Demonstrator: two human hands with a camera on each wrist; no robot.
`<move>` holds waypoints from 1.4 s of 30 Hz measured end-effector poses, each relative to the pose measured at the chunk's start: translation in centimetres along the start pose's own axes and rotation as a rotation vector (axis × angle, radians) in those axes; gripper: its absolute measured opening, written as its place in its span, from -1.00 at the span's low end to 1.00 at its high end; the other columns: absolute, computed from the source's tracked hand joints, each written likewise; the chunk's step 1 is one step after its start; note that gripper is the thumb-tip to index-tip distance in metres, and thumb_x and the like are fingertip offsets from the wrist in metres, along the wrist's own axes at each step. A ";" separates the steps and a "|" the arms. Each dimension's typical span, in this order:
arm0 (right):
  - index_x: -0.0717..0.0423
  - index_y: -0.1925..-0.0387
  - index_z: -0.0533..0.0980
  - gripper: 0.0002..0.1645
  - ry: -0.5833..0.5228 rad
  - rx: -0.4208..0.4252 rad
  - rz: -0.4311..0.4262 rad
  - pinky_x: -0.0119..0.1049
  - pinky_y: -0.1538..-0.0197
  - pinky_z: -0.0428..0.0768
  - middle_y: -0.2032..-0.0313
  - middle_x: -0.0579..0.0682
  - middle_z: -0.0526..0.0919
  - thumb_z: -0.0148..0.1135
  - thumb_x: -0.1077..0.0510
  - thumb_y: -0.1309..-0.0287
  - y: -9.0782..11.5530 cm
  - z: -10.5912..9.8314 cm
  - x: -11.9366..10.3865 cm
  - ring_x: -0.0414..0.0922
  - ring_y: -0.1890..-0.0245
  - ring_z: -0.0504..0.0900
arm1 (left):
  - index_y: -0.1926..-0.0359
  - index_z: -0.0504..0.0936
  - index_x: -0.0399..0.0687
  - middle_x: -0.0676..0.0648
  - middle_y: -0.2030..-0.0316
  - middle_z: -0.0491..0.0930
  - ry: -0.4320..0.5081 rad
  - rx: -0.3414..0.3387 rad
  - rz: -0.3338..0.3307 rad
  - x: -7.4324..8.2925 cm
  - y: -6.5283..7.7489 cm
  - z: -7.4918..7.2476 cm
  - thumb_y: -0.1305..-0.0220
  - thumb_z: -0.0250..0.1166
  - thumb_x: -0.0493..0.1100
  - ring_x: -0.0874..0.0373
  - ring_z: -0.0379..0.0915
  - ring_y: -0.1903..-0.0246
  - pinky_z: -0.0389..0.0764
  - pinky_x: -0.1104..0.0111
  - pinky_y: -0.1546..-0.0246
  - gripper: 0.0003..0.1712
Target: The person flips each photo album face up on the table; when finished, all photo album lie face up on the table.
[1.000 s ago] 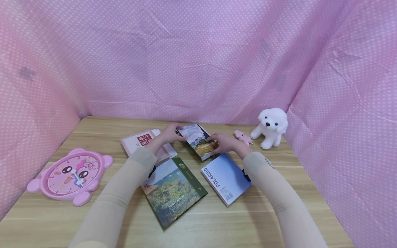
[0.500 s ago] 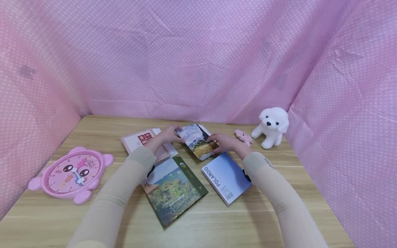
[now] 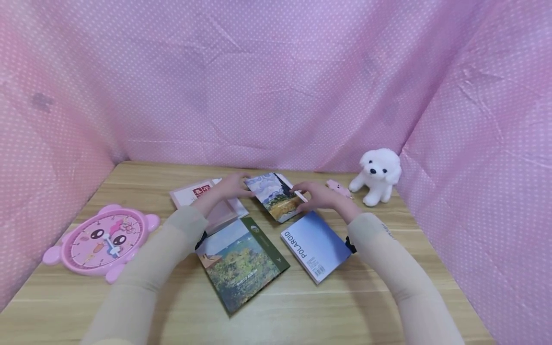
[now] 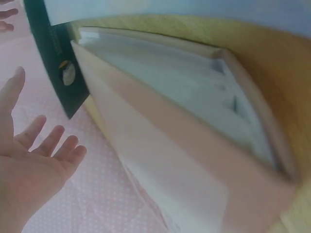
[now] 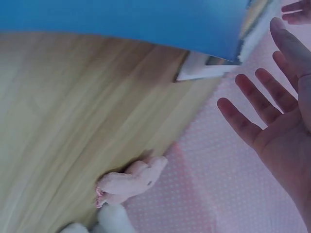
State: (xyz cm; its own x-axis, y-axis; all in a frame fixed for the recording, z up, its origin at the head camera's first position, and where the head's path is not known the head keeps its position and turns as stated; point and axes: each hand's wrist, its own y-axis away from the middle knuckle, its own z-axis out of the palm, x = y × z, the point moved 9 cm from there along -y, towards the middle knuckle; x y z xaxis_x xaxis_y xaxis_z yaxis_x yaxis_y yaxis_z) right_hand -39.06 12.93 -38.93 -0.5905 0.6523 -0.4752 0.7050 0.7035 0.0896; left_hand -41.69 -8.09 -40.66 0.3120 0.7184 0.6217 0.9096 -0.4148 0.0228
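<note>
At the back middle of the table lies a small album with a landscape painting on its cover [image 3: 276, 196]. My left hand [image 3: 232, 186] is at its upper left edge, with fingers loosely spread in the left wrist view. On the right side, my right hand [image 3: 319, 195] hovers by the album's edge, its fingers [image 5: 245, 119] apart with nothing between them. Just in front lies a blue album marked POLAROID [image 3: 316, 247]. A green-spined photo album [image 3: 246, 263] sits nearer the front. Partly behind my left forearm is a pink album with red characters [image 3: 183, 195].
A pink toy clock [image 3: 101, 242] lies at the left of the wooden table [image 3: 302, 316]. A white plush dog [image 3: 377, 175] sits at the back right beside a small pink plush toy [image 3: 338, 188]. Pink dotted cloth [image 3: 276, 86] hangs behind and at both sides.
Both hands have loosened from the painted album and drawn slightly outward, the right one a little to the right, the left a little left. The album has stayed nearly in place.
</note>
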 end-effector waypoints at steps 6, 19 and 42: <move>0.14 -0.26 0.35 -0.25 -0.003 0.085 0.006 0.07 -0.23 0.40 -0.24 0.06 0.42 0.39 0.08 -0.04 1.2 -1.7 -1.1 0.13 -0.19 0.42 | -0.32 0.21 -0.35 -0.35 -0.31 0.21 -0.025 0.025 0.040 1.2 1.3 -1.0 -0.12 0.36 0.02 -0.25 0.11 -0.31 0.15 -0.06 -0.33 -0.11; 0.18 -0.25 0.34 -0.28 -0.074 0.291 -0.103 -0.07 -0.27 0.40 -0.26 0.14 0.38 0.38 0.15 -0.05 4.6 -1.5 -4.7 0.05 -0.27 0.35 | -0.34 0.17 -0.35 -0.32 -0.31 0.24 0.005 0.071 0.049 3.5 5.4 -0.8 -0.15 0.35 0.04 -0.22 0.17 -0.29 0.23 -0.01 -0.30 -0.10; 0.09 -0.39 0.16 -0.05 -0.150 0.298 -0.069 -0.12 -0.25 0.41 -0.34 0.12 0.30 0.41 0.06 -0.01 8.5 6.4 -10.6 0.03 -0.30 0.32 | -0.31 0.20 -0.44 -0.39 -0.21 0.34 0.014 0.082 0.049 3.7 12.3 3.6 -0.05 0.42 0.07 -0.23 0.35 -0.15 0.39 0.01 -0.18 -0.01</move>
State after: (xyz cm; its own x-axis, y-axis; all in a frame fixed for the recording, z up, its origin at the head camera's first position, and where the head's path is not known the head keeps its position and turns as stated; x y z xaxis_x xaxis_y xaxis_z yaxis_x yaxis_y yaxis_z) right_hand -24.27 10.19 -38.69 -0.5924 0.5416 -0.5964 0.7621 0.6168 -0.1969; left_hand -28.40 -8.48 -40.88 0.3532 0.6903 0.6315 0.9131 -0.4013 -0.0721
